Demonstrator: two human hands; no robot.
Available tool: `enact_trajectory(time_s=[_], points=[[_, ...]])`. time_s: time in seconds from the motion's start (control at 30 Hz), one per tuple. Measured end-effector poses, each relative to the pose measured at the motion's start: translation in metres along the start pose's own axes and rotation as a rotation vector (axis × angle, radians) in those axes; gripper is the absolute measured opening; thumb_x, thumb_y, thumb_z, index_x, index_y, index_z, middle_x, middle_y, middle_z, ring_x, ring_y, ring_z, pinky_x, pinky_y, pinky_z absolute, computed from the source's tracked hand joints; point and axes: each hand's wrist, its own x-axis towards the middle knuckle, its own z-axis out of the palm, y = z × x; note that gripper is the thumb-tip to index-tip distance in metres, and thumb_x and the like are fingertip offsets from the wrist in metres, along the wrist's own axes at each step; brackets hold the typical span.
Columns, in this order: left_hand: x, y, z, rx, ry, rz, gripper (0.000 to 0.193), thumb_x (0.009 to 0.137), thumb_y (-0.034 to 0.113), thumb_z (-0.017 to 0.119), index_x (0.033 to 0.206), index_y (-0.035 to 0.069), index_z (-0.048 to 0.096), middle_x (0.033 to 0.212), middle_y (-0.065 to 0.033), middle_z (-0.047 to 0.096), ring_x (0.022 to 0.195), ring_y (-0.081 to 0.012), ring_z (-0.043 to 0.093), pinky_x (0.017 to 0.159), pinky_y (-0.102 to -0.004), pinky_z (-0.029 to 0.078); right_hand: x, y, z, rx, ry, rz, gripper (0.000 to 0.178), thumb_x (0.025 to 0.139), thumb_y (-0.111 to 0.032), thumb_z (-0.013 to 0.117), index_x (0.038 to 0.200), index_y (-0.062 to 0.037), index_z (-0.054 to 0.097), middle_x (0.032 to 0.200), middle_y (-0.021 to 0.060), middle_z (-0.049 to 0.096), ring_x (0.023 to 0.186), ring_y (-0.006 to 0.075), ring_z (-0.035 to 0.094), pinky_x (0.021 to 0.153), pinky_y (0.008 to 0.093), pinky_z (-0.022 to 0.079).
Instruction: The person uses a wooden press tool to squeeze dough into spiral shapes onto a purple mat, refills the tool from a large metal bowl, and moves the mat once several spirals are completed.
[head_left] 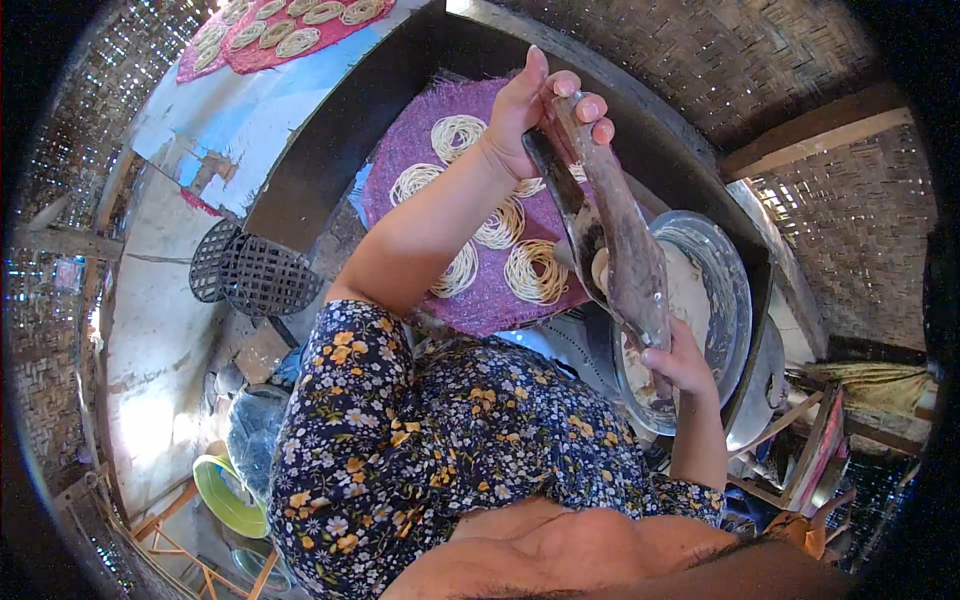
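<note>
My left hand (550, 110) is wrapped around the upper ends of a long two-armed wooden press (630, 225). My right hand (685, 362) grips the same press at its lower end, thumb across the wood. The two arms stand slightly apart, with a pale lump of dough (600, 268) showing between them. Beneath the press is a grey metal basin (742, 280) containing pale dough (688, 268). Left of the press, coiled nests of pale noodle strands (537, 272) lie on a purple woven cloth (400, 150); my left forearm and the press cover some of them.
A dark wooden frame (330, 140) borders the purple cloth. At the upper left, more coils rest on a red cloth (340, 30) over a blue-and-white surface (260, 95). Dark lattice trays (270, 278) lie at left, above a green basin (225, 500). Woven walls (840, 210) stand around.
</note>
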Motion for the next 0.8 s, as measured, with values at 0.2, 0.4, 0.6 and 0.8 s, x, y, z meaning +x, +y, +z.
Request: enact_trajectory(time_s=[0.2, 0.4, 0.6, 0.8], points=[[0.027, 0.012, 0.015, -0.03, 0.05, 0.031, 0.045, 0.079, 0.062, 0.045, 0.077, 0.02, 0.061, 0.084, -0.0043, 0.056, 0.087, -0.0293, 0.051, 0.079, -0.044, 0.04, -0.001, -0.012, -0.018, 0.052, -0.028, -0.06, 0.075, 0.066, -0.047, 0.068, 0.116, 0.004, 0.045, 0.095, 0.0086, 0.058, 0.084, 0.0154, 0.056, 0.073, 0.0282, 0.045], [0.054, 0.028, 0.006, 0.094, 0.181, 0.119, 0.048, 0.078, 0.063, 0.046, 0.072, 0.017, 0.06, 0.081, -0.0081, 0.057, 0.085, -0.0328, 0.054, 0.075, -0.0445, 0.043, 0.018, -0.049, -0.034, 0.031, -0.057, -0.061, 0.068, 0.069, -0.051, 0.063, 0.108, 0.0034, 0.051, 0.092, 0.0099, 0.059, 0.078, 0.0175, 0.057, 0.069, 0.0295, 0.047], [0.032, 0.034, -0.049, -0.027, 0.27, 0.121, 0.051, 0.078, 0.064, 0.044, 0.067, 0.016, 0.058, 0.073, -0.009, 0.057, 0.078, -0.0325, 0.057, 0.066, -0.0427, 0.047, 0.049, -0.027, -0.033, 0.109, -0.082, -0.003, 0.06, 0.071, -0.049, 0.062, 0.103, 0.0019, 0.054, 0.087, 0.0092, 0.059, 0.073, 0.0168, 0.057, 0.064, 0.0292, 0.047], [0.033, 0.014, -0.024, -0.022, 0.286, 0.204, 0.05, 0.078, 0.065, 0.044, 0.064, 0.018, 0.055, 0.069, -0.0051, 0.054, 0.073, -0.0284, 0.053, 0.06, -0.0397, 0.045, 0.02, -0.048, -0.029, 0.128, 0.022, 0.061, 0.065, 0.063, -0.048, 0.069, 0.103, 0.0014, 0.054, 0.083, 0.0069, 0.059, 0.07, 0.0144, 0.056, 0.06, 0.0275, 0.047]])
